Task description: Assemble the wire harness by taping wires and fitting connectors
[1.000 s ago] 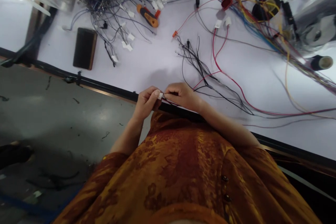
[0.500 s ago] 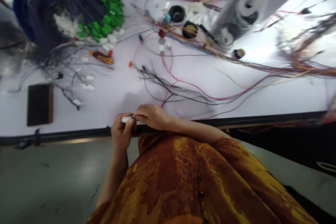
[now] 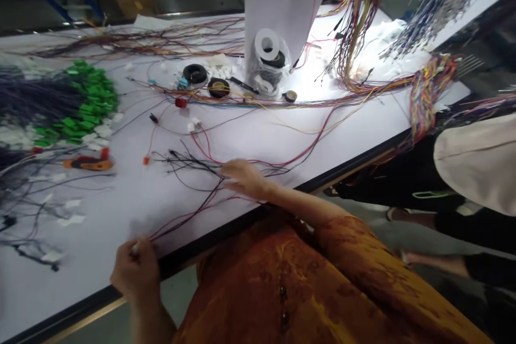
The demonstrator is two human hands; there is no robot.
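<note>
My left hand (image 3: 137,267) is closed near the table's front edge, gripping a small white connector (image 3: 135,249) that mostly hides behind the fingers. Red and black wires (image 3: 187,216) run from that hand up and to the right across the table. Over their far end is my right hand (image 3: 246,178), slightly blurred, fingers stretched out and apart. Just left of these fingertips lies a bunch of thin black wires (image 3: 193,161) with small dark ends. A red wire pair (image 3: 199,145) with white connectors (image 3: 194,124) rests beyond it.
Green connectors (image 3: 86,105) on a dark wire bundle lie at left, near an orange cutter (image 3: 87,163). Tape rolls (image 3: 195,73) and long harness wires (image 3: 322,102) stretch across the back beside a grey upright panel (image 3: 282,0). Another person (image 3: 479,161) stands at right.
The view has swung to the right and up. My hands, together on the white connector before, are now apart: the right has moved off to the right along the wires, the left keeps the connector.
</note>
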